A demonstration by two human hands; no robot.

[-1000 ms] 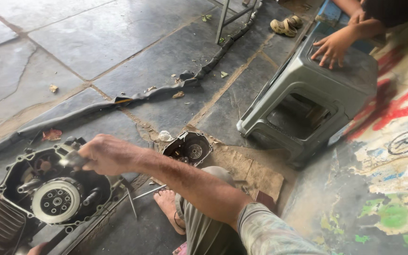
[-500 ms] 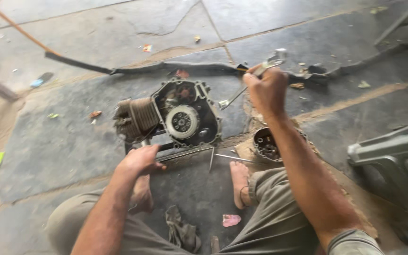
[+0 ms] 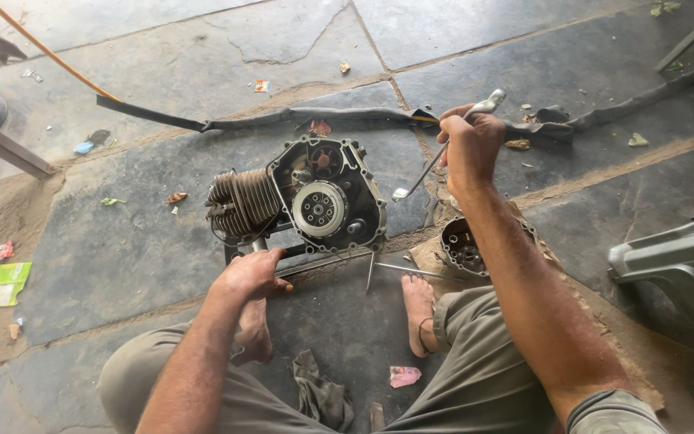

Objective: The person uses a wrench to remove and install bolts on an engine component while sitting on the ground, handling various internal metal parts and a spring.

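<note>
It looked like an open-air repair yard: cracked stone paving (image 3: 162, 72), grit and litter, an opened motorcycle engine (image 3: 299, 201) on the ground, a grey plastic stool (image 3: 676, 265) beside it.

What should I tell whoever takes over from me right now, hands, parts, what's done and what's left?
Right hand holds a long metal wrench raised above the floor, right of the engine.
Left hand rests at the engine's near edge, by the left foot.
Engine lies on the stone floor, side cover off, clutch exposed. The removed cover sits beside the right foot, loose rods between.
Left: the clutch is still mounted.
</note>
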